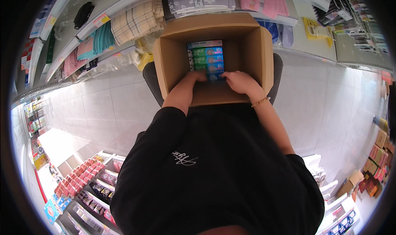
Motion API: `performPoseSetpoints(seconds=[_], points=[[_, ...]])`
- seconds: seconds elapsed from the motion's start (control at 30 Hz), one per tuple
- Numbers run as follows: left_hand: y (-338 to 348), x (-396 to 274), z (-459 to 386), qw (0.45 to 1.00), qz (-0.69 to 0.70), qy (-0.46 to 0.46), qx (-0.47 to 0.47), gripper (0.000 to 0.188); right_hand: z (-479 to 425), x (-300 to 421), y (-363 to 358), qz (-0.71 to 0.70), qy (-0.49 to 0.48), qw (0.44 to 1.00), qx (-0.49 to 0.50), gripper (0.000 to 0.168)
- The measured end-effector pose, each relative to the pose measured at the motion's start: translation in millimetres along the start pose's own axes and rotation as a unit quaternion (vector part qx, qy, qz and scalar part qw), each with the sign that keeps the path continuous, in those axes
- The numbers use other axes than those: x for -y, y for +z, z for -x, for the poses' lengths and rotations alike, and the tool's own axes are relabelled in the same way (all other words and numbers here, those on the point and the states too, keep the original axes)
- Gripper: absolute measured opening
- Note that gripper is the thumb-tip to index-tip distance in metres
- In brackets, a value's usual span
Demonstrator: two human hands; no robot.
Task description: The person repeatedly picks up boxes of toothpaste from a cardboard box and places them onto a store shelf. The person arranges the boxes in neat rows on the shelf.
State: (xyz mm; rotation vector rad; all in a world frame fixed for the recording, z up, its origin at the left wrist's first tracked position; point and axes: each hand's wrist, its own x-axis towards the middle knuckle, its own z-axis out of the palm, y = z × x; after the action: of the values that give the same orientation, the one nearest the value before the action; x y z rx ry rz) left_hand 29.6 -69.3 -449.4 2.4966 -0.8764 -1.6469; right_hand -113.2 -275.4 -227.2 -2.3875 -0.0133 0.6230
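An open cardboard box (243, 46) stands before me on a dark seat (277, 70), its top flaps spread. Inside, several Darlie toothpaste cartons (208, 60), green and blue, lie in a row along the bottom. Both my hands reach down into the box. My left hand (198, 76) is at the left end of the nearest carton (215, 76), its fingers blurred. At the right end of that same carton are the bent fingers of my right hand (239, 80). Together the hands hold it between them, at the near end of the row. A beaded bracelet circles my right wrist.
Shelves ahead carry folded towels (137, 19), grey cloths (201, 1) and pink towels (263, 1). Hanging goods (365, 21) fill the far right. Behind me at left is a rack of red packets (80, 176). Cardboard cartons (349, 184) sit at the lower right on pale floor tiles (306, 89).
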Motion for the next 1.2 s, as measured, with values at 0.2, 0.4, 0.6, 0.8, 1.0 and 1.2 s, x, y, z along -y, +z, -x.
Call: performPoseSetpoints(seconds=[0.2, 0.4, 0.6, 0.8, 1.0, 1.2], points=[[-10, -1, -6, 0.995, -0.084, -0.035, 0.047, 0.064, 0, -3, 6, 0.03, -0.012, 0.999, 0.007, 0.032], [-27, -14, 24, 0.998, -0.054, -0.006, 0.012, 0.058, -2, -7, 7, 0.012, -0.006, 1.0, 0.003, 0.033], [-107, -89, 76, 0.989, -0.147, -0.011, -0.002, 0.059, -1, -5, 1, 0.042, -0.007, 0.998, -0.04, 0.06], [-168, -93, 165, 0.981, -0.013, 0.182, -0.069, 0.039, -6, -2, -10, -0.009, -0.059, 0.967, -0.249, 0.069], [-161, -77, 227, 0.877, 0.275, 0.346, -0.191, 0.036, -2, 13, -36, -0.026, -0.171, 0.936, -0.306, 0.058], [-136, -73, 242, 0.642, 0.462, 0.341, -0.507, 0.033, 32, 63, -91, -0.139, -0.147, 0.883, -0.423, 0.061]])
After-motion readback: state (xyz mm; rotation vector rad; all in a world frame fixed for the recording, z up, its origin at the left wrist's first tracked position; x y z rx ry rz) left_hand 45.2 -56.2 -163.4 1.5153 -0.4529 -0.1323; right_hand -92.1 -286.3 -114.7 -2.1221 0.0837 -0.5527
